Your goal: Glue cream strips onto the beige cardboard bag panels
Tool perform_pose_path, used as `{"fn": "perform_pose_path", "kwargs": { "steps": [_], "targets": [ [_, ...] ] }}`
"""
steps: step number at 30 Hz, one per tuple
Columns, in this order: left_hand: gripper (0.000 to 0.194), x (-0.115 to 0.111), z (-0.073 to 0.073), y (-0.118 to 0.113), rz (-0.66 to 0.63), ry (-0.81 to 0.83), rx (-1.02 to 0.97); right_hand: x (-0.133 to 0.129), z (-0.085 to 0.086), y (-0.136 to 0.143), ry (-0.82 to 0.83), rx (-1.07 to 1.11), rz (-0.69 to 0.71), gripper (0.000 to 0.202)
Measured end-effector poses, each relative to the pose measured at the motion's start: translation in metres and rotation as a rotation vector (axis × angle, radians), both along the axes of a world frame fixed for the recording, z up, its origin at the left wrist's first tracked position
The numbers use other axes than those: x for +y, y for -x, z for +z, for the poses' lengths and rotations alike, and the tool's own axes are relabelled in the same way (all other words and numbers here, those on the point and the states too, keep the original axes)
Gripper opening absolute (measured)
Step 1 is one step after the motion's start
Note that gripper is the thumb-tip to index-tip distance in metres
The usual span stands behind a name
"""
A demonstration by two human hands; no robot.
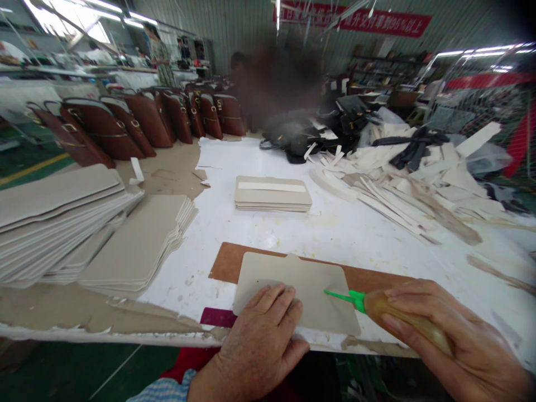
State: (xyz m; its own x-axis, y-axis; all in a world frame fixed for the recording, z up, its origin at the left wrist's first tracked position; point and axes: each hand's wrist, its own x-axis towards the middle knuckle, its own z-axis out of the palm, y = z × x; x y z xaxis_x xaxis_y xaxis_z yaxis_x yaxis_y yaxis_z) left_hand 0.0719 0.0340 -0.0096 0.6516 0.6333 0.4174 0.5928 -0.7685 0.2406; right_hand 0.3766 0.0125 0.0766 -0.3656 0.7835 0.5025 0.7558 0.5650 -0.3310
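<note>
We look down on a white worktable (335, 229), scuffed and stained, its near edge ragged with torn brown paper. Around it is a workshop with corrugated walls, strip lights and a red banner (355, 19) hanging high at the back. Brown handbags (138, 120) stand in a row at the far left, with black bags (301, 139) heaped beyond the middle.

Close to us a beige card panel (310, 290), flat, matte and round-cornered with a small tab on its top edge, lies on a brown board (226, 262). Our left hand (259, 340) presses flat on the panel's near left corner, fingers spread and holding nothing. Our right hand (464, 340) is wrapped around an amber squeeze bottle (406, 318). Its green nozzle (341, 296) points left over the panel's right side; whether the tip touches the card we cannot quite tell.

To the left, stacks of similar beige panels (138, 245) fan out in thick piles. A smaller stack (272, 192) with a pale strip on top sits mid-table, and loose cream strips (402, 195) lie scattered to the right.
</note>
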Motion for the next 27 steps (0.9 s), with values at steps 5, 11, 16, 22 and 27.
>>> {"fn": "perform_pose_path", "kwargs": {
  "steps": [5, 11, 16, 22, 27],
  "targets": [
    [0.046, -0.001, 0.001, 0.001, -0.003, 0.006, 0.009, 0.001, -0.002, -0.004, 0.0, 0.006, -0.041, 0.009],
    [0.045, -0.001, 0.001, 0.001, 0.004, -0.001, -0.013, -0.001, 0.001, -0.009, 0.022, 0.041, -0.068, 0.013],
    [0.045, -0.001, 0.0, 0.0, -0.003, 0.019, 0.001, -0.007, -0.005, -0.017, 0.089, 0.051, -0.111, 0.011],
    [0.045, 0.001, 0.001, 0.0, -0.009, 0.014, -0.009, -0.014, -0.007, -0.021, 0.157, 0.053, -0.137, 0.011],
    [0.045, -0.003, -0.001, -0.002, 0.011, 0.016, -0.056, -0.022, -0.024, -0.037, 0.157, 0.135, -0.249, 0.014]
  ]
}}
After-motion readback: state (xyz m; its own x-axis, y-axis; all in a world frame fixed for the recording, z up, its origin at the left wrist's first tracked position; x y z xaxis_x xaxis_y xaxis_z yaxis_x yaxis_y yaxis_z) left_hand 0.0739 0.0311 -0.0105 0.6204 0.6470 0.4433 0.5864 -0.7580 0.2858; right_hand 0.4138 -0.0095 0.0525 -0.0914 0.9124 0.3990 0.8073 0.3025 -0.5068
